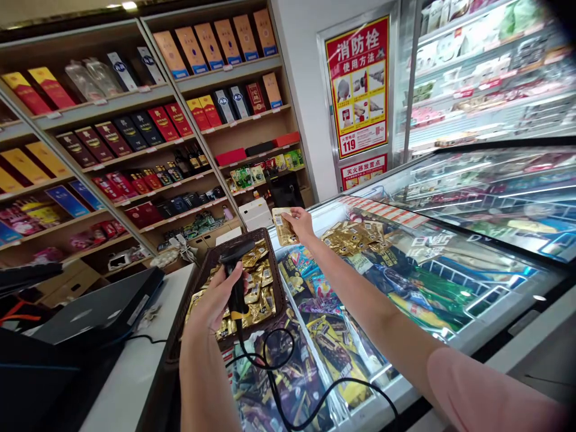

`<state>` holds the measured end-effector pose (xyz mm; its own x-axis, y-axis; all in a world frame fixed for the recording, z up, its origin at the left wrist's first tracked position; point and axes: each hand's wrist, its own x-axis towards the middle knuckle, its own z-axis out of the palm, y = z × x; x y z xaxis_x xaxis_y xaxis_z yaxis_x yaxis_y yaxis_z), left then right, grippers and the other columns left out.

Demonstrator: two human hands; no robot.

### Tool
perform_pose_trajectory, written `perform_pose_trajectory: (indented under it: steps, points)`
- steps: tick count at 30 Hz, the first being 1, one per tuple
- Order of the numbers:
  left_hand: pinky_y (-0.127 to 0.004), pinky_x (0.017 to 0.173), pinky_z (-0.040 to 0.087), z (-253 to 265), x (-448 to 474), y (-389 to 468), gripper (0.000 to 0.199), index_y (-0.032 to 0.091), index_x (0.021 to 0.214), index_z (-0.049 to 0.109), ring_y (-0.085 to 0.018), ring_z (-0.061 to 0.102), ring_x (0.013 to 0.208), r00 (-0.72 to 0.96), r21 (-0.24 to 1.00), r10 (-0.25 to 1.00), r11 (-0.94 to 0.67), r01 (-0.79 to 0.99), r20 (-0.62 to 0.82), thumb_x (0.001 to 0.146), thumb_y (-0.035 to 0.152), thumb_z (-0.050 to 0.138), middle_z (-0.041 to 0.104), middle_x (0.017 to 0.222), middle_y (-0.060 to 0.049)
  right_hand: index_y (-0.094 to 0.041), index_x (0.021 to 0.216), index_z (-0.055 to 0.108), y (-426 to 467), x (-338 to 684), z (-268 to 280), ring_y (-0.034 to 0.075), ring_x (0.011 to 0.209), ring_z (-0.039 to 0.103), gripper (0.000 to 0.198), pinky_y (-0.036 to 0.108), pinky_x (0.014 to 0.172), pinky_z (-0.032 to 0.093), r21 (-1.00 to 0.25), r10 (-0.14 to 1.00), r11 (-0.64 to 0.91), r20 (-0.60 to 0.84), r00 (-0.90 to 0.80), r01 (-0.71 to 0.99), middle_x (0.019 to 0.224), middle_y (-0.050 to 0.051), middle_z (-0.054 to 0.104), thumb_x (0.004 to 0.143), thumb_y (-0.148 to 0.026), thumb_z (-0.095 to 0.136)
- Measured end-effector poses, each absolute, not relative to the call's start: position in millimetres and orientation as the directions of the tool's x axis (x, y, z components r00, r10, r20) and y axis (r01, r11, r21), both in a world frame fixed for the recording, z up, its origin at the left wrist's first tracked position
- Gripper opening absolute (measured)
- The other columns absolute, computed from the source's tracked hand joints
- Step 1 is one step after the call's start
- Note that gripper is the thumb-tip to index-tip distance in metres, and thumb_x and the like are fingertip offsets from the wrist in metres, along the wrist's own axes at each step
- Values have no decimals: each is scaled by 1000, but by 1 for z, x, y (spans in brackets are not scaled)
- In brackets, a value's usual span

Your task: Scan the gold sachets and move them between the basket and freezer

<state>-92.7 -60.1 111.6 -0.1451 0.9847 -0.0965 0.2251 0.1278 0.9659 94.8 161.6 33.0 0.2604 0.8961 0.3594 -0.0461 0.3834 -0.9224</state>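
Observation:
My left hand [220, 294] is wrapped round the handle of a black barcode scanner [234, 270], held over a dark woven basket [275, 264]. Small gold packets [258, 300] fill the basket. From the scanner's base a black cable loops down across the glass. My right hand [299, 223] pinches one gold packet [284, 228] by its right edge, with a white printed label on it, just beyond the basket's far right corner. A pile of similar gold packets [353, 237] lies on the freezer top to the right of that hand.
Under me is a glass-topped chest freezer [324, 360] holding colourful packaged goods. A white counter [130, 366] with a dark machine [99, 306] stands on the left. Shelves of boxed goods [148, 129] line the back wall, and a lit display fridge [486, 78] is at right.

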Motion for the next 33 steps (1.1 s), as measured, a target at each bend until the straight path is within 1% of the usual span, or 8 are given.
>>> perform_pose_trajectory:
  steps: [4,10,14,18,23,28,31,33]
  points:
    - [-23,59,44,111,-89,-61,48,21,90,61,-14,57,67,-77,959,985,165,231,-151,67,61,77,64,80,-2,-15,92,69,159,114,46,17,77,65,29,24,68,47,-853,839,520,520,160,44,82,5,71,84,-42,61]
    - [-23,62,44,109,-83,-61,44,21,87,64,-16,58,70,9,942,988,145,303,-155,69,59,76,64,77,-2,-18,90,76,151,130,59,15,73,63,20,24,69,43,-746,779,595,627,14,299,77,2,72,86,-33,64]
    - [-24,63,44,109,-79,-61,44,21,85,66,-17,57,70,28,933,992,102,344,-119,67,60,76,65,78,-3,-19,92,78,145,132,64,16,78,64,18,23,71,42,-696,798,584,587,-137,417,82,2,74,86,-31,65]
    - [-26,66,45,112,-75,-62,48,22,83,67,-18,56,72,5,918,994,100,384,-110,62,63,78,65,79,-3,-20,96,79,139,133,66,16,82,64,19,23,72,42,-674,804,586,550,-224,449,86,3,74,87,-31,66]
    - [-27,66,43,117,-70,-64,47,21,80,66,-20,57,73,18,915,994,94,391,-110,58,60,80,64,75,-4,-19,98,79,132,135,69,16,81,63,21,23,69,42,-677,815,573,530,-234,463,88,4,75,88,-32,65]
    - [-28,61,42,118,-67,-63,44,23,72,65,-21,55,67,-1,923,992,120,365,-128,52,58,84,64,70,-5,-23,100,78,136,134,69,18,90,65,21,22,72,43,-649,823,557,514,-241,519,94,2,75,89,-35,64]
    - [-27,60,42,119,-68,-63,48,23,76,66,-20,56,68,-4,924,988,144,353,-153,54,61,83,63,71,-5,-27,102,77,146,142,59,19,97,65,22,24,77,44,-605,866,484,434,-248,632,100,1,74,89,-39,64]
    - [-26,57,41,119,-70,-63,50,22,79,65,-19,55,67,2,915,985,159,370,-172,56,64,80,62,70,-4,-29,102,76,152,155,47,21,104,64,19,26,82,46,-525,920,369,325,-220,767,105,2,73,88,-36,64]
